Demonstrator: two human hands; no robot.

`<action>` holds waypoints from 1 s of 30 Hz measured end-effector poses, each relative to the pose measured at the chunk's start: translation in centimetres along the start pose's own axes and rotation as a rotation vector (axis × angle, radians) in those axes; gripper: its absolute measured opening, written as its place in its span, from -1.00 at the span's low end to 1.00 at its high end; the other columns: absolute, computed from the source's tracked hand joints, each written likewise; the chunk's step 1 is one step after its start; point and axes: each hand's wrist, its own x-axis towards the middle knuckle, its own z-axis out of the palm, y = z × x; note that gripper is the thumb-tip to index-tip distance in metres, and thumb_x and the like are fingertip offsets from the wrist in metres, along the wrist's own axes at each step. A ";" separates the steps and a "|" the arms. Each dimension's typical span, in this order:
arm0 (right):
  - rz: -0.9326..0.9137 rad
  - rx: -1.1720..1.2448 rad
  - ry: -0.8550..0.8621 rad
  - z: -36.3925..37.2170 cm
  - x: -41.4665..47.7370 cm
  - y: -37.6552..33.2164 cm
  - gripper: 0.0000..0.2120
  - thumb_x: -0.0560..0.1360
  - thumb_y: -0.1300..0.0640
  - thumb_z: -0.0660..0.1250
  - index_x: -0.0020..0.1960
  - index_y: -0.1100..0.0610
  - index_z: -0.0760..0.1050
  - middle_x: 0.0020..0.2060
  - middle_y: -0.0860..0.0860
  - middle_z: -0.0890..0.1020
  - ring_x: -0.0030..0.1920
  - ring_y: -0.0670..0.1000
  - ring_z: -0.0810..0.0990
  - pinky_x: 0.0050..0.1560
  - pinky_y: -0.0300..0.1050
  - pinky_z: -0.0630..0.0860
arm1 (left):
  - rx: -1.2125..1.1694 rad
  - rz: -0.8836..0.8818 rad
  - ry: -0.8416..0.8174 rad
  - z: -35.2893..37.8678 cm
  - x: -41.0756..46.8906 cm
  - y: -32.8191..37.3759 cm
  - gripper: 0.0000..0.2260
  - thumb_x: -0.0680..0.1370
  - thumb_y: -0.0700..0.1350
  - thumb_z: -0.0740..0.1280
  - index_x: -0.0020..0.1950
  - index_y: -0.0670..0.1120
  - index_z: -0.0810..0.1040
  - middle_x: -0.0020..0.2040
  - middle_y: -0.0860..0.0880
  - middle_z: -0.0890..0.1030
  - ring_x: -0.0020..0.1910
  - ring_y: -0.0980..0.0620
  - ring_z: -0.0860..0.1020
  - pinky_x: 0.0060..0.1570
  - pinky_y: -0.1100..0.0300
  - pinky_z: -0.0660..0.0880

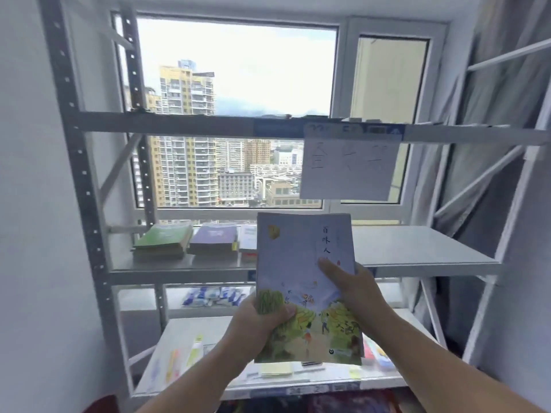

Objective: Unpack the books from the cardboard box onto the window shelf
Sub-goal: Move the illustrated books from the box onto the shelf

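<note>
- Step judged as placing: one book (293, 257) is held upright in the air in front of the window shelf (417, 248), above it and not yet set down. The cardboard box is not in view.
- Left-hand grip (262, 320) is clamped on the book's lower left edge, thumb over the cover. Right-hand grip (354, 290) is clamped on the right edge, thumb laid flat on the cover.
- Task judged partly done, as books are already laid on the shelf.
- Next move calls for the book to be tipped flat, carried forward and laid on the bare right half of the shelf or on a stack, then both grips released.
- A large window (238, 70) with tower blocks outside is seen behind a grey metal rack (80, 162). A grey curtain (492, 144) hangs at right.
- A lower shelf (190, 326) carries small stationery, too blurred to name.
- A paper sheet (348, 168) with handwriting is hung from the upper beam.
- On the window shelf's left part a green-covered stack (162, 239) and a purple-covered stack (213, 238) are laid side by side. A third stack (249, 239) is partly hidden by the held book.
- Blue-white packets (213, 296), possibly tissues, are seen below.
</note>
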 end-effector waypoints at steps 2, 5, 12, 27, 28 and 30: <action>0.007 -0.007 0.051 -4.2 1.0 0.4 -0.64 0.37 -0.11 0.65 0.08 0.03 0.75 -0.05 0.04 0.82 -0.08 0.07 0.82 -0.22 -0.19 0.70 | -0.013 -0.023 -0.045 3.9 2.2 -0.9 -0.64 0.38 -0.07 0.68 0.11 -0.12 0.72 0.00 -0.16 0.79 -0.07 -0.19 0.78 -0.22 0.07 0.71; 0.028 0.019 0.111 -9.1 2.9 1.7 -0.73 0.37 -0.07 0.61 0.02 -0.01 0.76 -0.06 0.03 0.82 -0.10 0.04 0.82 -0.25 -0.25 0.67 | -0.001 -0.057 -0.090 8.3 5.4 -2.1 -0.60 0.33 -0.02 0.68 0.10 -0.10 0.71 -0.02 -0.15 0.80 -0.09 -0.16 0.79 -0.23 0.10 0.70; 0.066 0.037 0.206 -15.8 10.5 5.0 -0.70 0.36 -0.06 0.62 0.04 0.02 0.75 -0.05 0.04 0.82 -0.08 0.07 0.82 -0.23 -0.21 0.69 | 0.028 -0.092 -0.182 13.6 15.6 -3.9 -0.67 0.43 -0.12 0.64 0.14 -0.14 0.68 -0.01 -0.13 0.80 -0.08 -0.16 0.79 -0.23 0.09 0.70; -0.007 0.064 0.201 -28.5 31.2 8.2 -0.72 0.51 -0.01 0.56 0.15 0.09 0.69 -0.01 0.08 0.82 -0.07 0.12 0.81 -0.20 -0.13 0.72 | 0.136 -0.031 -0.244 23.7 38.5 -4.1 -0.69 0.51 -0.21 0.57 0.22 -0.22 0.64 0.00 -0.13 0.80 -0.06 -0.09 0.78 -0.15 0.12 0.70; -0.016 0.068 0.161 -29.4 32.7 8.5 -0.72 0.52 0.00 0.55 0.18 0.09 0.69 0.01 0.09 0.81 -0.05 0.13 0.81 -0.18 -0.11 0.72 | 0.139 -0.017 -0.228 24.4 39.9 -4.5 -0.67 0.50 -0.21 0.58 0.23 -0.20 0.63 0.03 -0.13 0.79 -0.02 -0.12 0.77 -0.09 0.07 0.70; -0.041 0.058 0.068 -31.1 35.6 9.0 -0.68 0.54 0.02 0.52 0.25 0.09 0.66 0.08 0.11 0.79 0.04 0.17 0.79 -0.08 -0.02 0.73 | 0.134 0.002 -0.183 25.6 42.6 -5.3 -0.64 0.48 -0.23 0.59 0.24 -0.19 0.62 0.04 -0.12 0.78 0.03 -0.15 0.76 -0.04 0.01 0.69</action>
